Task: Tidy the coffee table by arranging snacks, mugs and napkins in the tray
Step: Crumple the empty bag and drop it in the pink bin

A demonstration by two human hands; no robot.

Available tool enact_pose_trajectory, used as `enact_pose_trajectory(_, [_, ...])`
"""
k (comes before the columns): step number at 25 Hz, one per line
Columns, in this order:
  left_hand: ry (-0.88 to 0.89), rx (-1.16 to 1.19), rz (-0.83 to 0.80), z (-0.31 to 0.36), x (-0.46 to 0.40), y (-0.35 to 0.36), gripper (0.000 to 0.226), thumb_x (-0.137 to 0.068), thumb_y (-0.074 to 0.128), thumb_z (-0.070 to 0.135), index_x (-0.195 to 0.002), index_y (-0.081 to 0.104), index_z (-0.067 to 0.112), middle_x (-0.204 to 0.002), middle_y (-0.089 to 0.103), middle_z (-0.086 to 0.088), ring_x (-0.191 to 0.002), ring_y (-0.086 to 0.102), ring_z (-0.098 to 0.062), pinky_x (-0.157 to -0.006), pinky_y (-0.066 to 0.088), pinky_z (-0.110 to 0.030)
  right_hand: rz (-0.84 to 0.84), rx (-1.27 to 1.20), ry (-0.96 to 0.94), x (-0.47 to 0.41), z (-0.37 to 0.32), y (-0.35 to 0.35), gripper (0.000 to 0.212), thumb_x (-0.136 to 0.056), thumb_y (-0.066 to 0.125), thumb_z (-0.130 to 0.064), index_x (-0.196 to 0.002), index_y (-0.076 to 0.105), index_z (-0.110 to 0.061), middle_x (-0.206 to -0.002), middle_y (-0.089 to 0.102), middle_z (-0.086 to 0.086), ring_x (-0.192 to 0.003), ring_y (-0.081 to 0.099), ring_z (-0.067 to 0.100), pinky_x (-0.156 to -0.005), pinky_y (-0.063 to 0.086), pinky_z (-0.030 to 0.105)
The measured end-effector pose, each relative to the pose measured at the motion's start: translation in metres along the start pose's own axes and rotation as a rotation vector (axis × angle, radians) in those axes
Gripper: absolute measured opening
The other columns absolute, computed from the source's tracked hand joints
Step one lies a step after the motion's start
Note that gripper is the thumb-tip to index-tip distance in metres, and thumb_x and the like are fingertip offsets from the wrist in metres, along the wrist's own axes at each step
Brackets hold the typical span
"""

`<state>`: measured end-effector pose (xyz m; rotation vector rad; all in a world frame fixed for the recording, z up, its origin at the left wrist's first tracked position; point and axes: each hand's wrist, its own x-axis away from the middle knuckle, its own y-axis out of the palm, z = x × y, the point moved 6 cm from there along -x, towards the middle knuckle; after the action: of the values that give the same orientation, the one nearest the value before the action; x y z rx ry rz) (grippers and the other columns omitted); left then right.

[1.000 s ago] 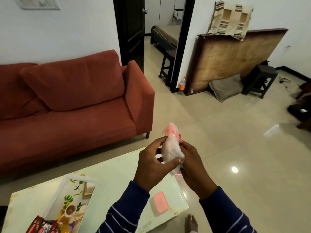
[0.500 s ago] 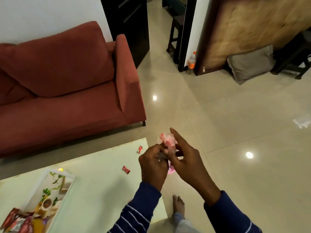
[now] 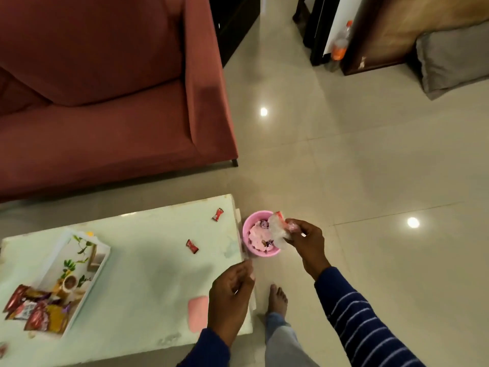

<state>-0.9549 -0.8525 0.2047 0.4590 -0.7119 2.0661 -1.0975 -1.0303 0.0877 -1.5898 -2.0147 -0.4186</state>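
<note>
No legible writing on any packet; labels too blurred to read

Tray [image 3: 102, 263] at left of counter [image 3: 148, 282]: white rim, leaf-and-mug print, snack packets [image 3: 39, 312] piled in near end. Pink bin [image 3: 248, 234] on floor just beside counter's right edge: crumpled pink and purple wrappers inside

Right hand [image 3: 307, 241] over bin rim, fingers pinching clear crumpled wrapper [image 3: 277, 230] with red edge. Left hand [image 3: 232, 298] above counter's near-right corner, fingers loosely curled, no held item discernible

Two red wrapped candies [image 3: 192, 246] [image 3: 218, 214] loose on counter between tray and bin. Pink flat object [image 3: 198, 315] on counter just left of left hand
</note>
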Motion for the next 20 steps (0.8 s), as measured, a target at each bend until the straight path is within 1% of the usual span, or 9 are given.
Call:
enact_pose_trajectory(2, [-0.024, -0.038, 0.04, -0.022, 0.0, -0.005, 0.026, -0.089, 0.069, 0.01, -0.102, 0.071, 0.033, -0.105, 0.075, 0.011, -0.097, 0.069, 0.001, -0.084, 0.054, -0.017, -0.002, 0.083, 0.073, -0.037, 0.032, 0.012, 0.029, -0.084, 0.071, -0.003, -0.104, 0.076, -0.024, -0.107, 0.074, 0.009, -0.104, 0.067, 0.037, -0.083, 0.058, 0.057])
enact_pose_trajectory(3, [-0.028, -0.069, 0.053, -0.032, -0.001, -0.009, 0.025, -0.088, 0.07, 0.01, -0.103, 0.073, 0.029, -0.103, 0.076, 0.011, -0.096, 0.069, 0.001, -0.087, 0.055, -0.02, -0.022, 0.115, 0.126, -0.056, 0.047, 0.02, 0.036, -0.084, 0.072, -0.004, -0.113, 0.072, -0.025, -0.113, 0.071, 0.011, -0.106, 0.065, 0.04, -0.082, 0.058, 0.057])
enact_pose_trajectory(6, [-0.037, -0.156, 0.126, -0.055, -0.01, -0.024, 0.023, -0.086, 0.073, 0.012, -0.105, 0.075, 0.025, -0.098, 0.075, 0.018, -0.096, 0.067, 0.009, -0.087, 0.05, -0.009, -0.206, 0.382, 0.256, -0.105, 0.086, 0.04, 0.072, -0.084, 0.075, -0.01, -0.146, 0.043, -0.026, -0.126, 0.056, 0.011, -0.115, 0.055, 0.04, -0.081, 0.057, 0.06])
enact_pose_trajectory(8, [-0.056, -0.158, 0.184, -0.073, -0.013, -0.031, 0.024, -0.086, 0.072, 0.009, -0.105, 0.074, 0.024, -0.098, 0.073, 0.021, -0.096, 0.066, 0.011, -0.085, 0.049, -0.006, -0.291, 0.475, 0.38, -0.124, 0.106, 0.048, 0.07, -0.088, 0.069, -0.012, -0.15, 0.038, -0.023, -0.136, 0.052, 0.016, -0.12, 0.052, 0.043, -0.083, 0.056, 0.061])
enact_pose_trajectory(10, [-0.079, -0.163, 0.216, -0.082, -0.009, -0.034, 0.025, -0.086, 0.071, 0.007, -0.105, 0.073, 0.023, -0.101, 0.072, 0.021, -0.099, 0.065, 0.011, -0.087, 0.047, -0.005, -0.292, 0.59, 0.406, -0.131, 0.113, 0.05, 0.054, -0.091, 0.063, -0.011, -0.143, 0.05, -0.018, -0.141, 0.053, 0.015, -0.119, 0.056, 0.043, -0.087, 0.056, 0.056])
enact_pose_trajectory(12, [-0.084, -0.166, 0.229, -0.085, 0.0, -0.034, 0.025, -0.086, 0.072, 0.007, -0.103, 0.074, 0.025, -0.098, 0.072, 0.024, -0.098, 0.064, 0.012, -0.086, 0.046, -0.003, -0.252, 0.745, 0.291, -0.13, 0.106, 0.05, 0.042, -0.09, 0.06, -0.009, -0.132, 0.062, -0.011, -0.136, 0.06, 0.015, -0.116, 0.061, 0.038, -0.096, 0.053, 0.047])
enact_pose_trajectory(15, [-0.081, -0.132, 0.228, -0.076, 0.022, -0.039, 0.027, -0.084, 0.074, 0.007, -0.097, 0.075, 0.031, -0.091, 0.075, 0.025, -0.092, 0.067, 0.011, -0.082, 0.048, -0.004, -0.175, 0.737, 0.174, -0.099, 0.085, 0.041, 0.029, -0.09, 0.06, -0.009, -0.116, 0.072, -0.003, -0.121, 0.069, 0.019, -0.11, 0.065, 0.036, -0.097, 0.052, 0.04])
enact_pose_trajectory(18, [-0.059, -0.074, 0.256, -0.069, 0.026, -0.046, 0.024, -0.085, 0.073, 0.008, -0.099, 0.077, 0.027, -0.095, 0.075, 0.025, -0.095, 0.067, 0.01, -0.082, 0.048, -0.007, -0.155, 0.756, 0.116, -0.068, 0.074, 0.034, 0.022, -0.093, 0.059, -0.012, -0.101, 0.076, -0.001, -0.099, 0.074, 0.019, -0.093, 0.069, 0.034, -0.076, 0.053, 0.027])
enact_pose_trajectory(20, [-0.025, -0.027, 0.29, -0.06, 0.044, -0.072, 0.022, -0.088, 0.07, 0.01, -0.103, 0.077, 0.025, -0.099, 0.076, 0.019, -0.096, 0.067, 0.008, -0.084, 0.05, -0.011, -0.179, 0.742, 0.06, -0.029, 0.06, 0.044, 0.021, -0.094, 0.058, -0.012, -0.098, 0.076, -0.003, -0.083, 0.07, 0.011, -0.079, 0.069, 0.023, -0.055, 0.046, 0.012])
